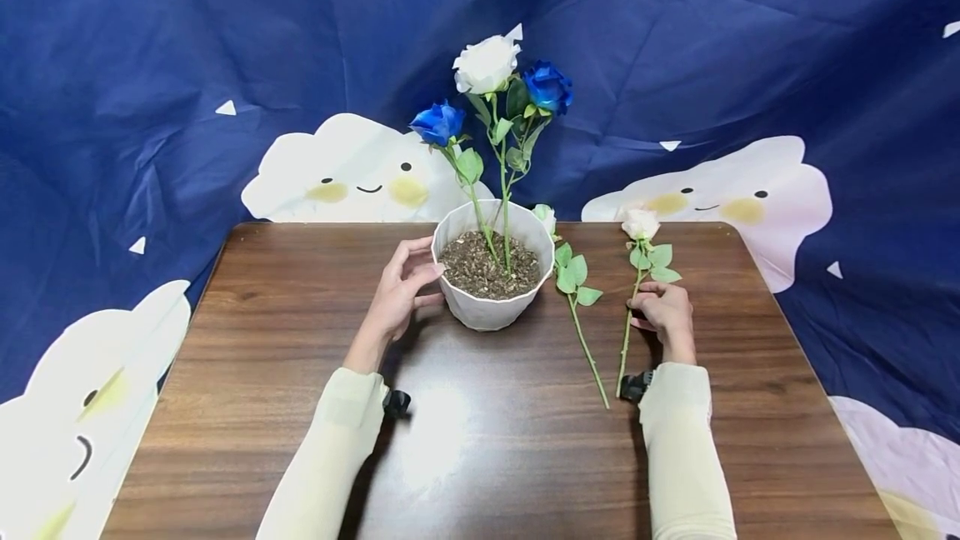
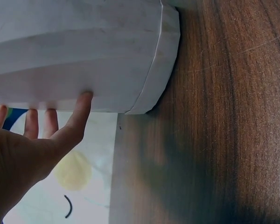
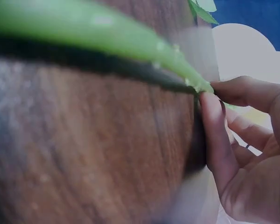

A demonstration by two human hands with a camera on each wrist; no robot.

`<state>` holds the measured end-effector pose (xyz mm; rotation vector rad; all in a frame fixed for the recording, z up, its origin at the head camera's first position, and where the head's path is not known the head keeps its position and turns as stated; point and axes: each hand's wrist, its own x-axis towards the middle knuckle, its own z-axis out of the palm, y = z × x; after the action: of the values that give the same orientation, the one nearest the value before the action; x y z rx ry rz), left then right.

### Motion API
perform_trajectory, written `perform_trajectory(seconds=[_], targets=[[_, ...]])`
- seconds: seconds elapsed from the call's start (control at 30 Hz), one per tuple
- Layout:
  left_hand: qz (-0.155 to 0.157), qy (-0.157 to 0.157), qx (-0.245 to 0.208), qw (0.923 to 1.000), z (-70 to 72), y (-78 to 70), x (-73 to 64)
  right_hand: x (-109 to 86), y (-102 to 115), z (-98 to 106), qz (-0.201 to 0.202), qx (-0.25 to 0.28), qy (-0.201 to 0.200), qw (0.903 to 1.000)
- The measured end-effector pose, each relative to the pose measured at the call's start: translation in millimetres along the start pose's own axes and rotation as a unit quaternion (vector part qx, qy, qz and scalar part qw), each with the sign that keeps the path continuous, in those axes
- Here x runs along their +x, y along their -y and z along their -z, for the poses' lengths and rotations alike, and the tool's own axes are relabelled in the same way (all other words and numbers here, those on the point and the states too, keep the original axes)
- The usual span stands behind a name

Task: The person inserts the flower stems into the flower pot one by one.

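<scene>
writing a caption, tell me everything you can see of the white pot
The white pot looks plastic, with faceted sides and rim. It stands upright on the brown table, near the far edge, holding dark soil below the rim; a white rose and two blue roses rise from it. The left hand touches its left side. Whether the loose rose to its right touches it is unclear.

Stem (image 3: 102, 33) v. blurry in R wrist view
</scene>
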<state>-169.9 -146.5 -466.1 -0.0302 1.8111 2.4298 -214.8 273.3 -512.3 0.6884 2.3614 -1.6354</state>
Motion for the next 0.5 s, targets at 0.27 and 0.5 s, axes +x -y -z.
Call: perform_trajectory(seconds=[0.27, 0.5], targets=[[-0.002, 0.004, 0.004, 1.0, -0.9, -1.0, 0.6, -0.4, 0, 5, -0.005, 0.037, 0.013, 0.9992], [-0.003, 0.001, 0.0, 1.0, -1.4, -1.7, -1.0, -4.0, -4, 15, -0.028, 0.209, 0.094, 0.9731]])
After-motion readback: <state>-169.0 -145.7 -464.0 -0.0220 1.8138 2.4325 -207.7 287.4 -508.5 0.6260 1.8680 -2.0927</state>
